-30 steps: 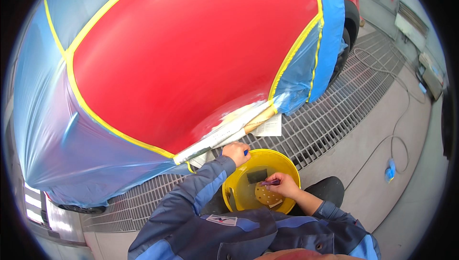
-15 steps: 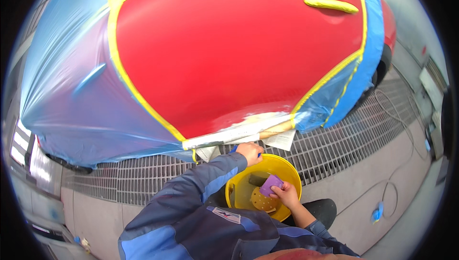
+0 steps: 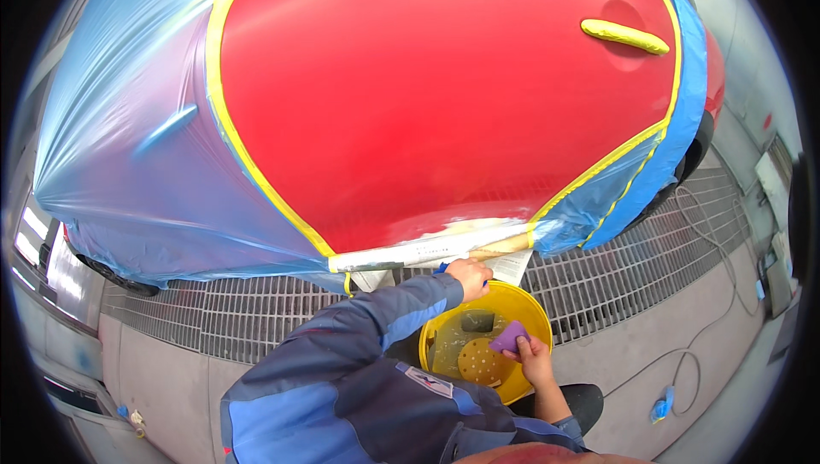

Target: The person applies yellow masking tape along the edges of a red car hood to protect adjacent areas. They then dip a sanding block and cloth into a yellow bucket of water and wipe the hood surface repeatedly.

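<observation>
My left hand (image 3: 469, 280) is closed at the far rim of a yellow bucket (image 3: 541, 315), around a blue thing that shows only at both sides of the fist; its kind is hidden. Over the bucket my right hand (image 3: 533, 360) pinches a small purple pad (image 3: 510, 337) between thumb and fingers. Water stands in the bucket. In it lie a round tan sanding disc (image 3: 481, 362) with several holes and a dark grey block (image 3: 477, 321). Just beyond the bucket is the red car door (image 3: 427, 105), with a whitish patch (image 3: 461, 229) along its lower edge.
Yellow tape (image 3: 226, 80) borders the door, and blue film (image 3: 128, 165) covers the car beside it. The handle (image 3: 624, 36) is wrapped in yellow tape. Paper sheets (image 3: 510, 268) hang under the sill above a floor grating (image 3: 248, 315). A hose (image 3: 688, 350) lies at right.
The view has shifted, so the door and bucket sit a little differently in it. My right hand still holds the purple pad over the bucket, now tilted differently; my left stays at the rim.
</observation>
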